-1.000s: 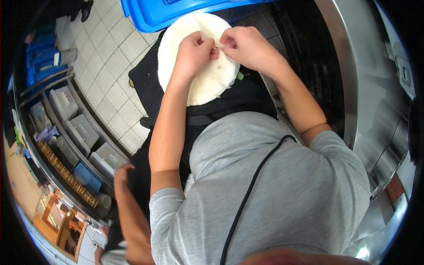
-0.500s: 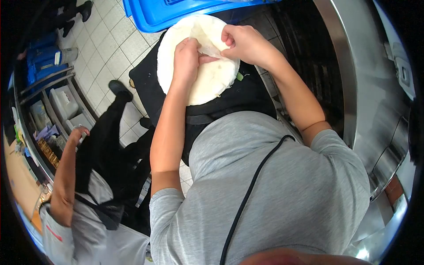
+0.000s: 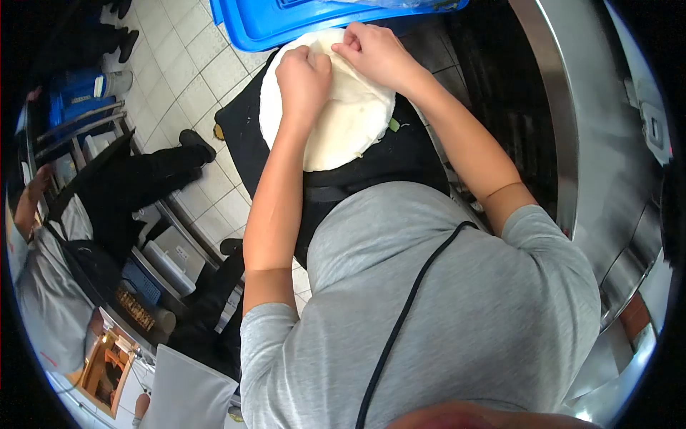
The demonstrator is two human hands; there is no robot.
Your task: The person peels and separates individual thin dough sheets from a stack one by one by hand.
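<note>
On my black-covered lap (image 3: 250,150) lies a pale stack of thin round dough sheets (image 3: 341,136), like large wrappers. My left hand (image 3: 306,82) is closed over the stack's upper left part, with its fingertips at the top sheet. Closed in a pinch, my right hand (image 3: 373,53) holds the top sheet near the far edge. Between the hands the sheet is creased and partly lifted. Both hands hide some of the fold. A small green scrap (image 3: 394,125) sits by the stack's right edge.
A blue plastic tub (image 3: 250,32) stands just beyond the stack. To the right is a steel appliance (image 3: 607,143). At left a person (image 3: 57,250) in black trousers is beside shelves holding a white container (image 3: 171,257). Another person's shoe (image 3: 128,45) shows on the tiled floor (image 3: 204,61).
Both my hands have moved toward the stack's far edge, my right one also leftward. The raised translucent flap shows less. The person at left has moved farther left.
</note>
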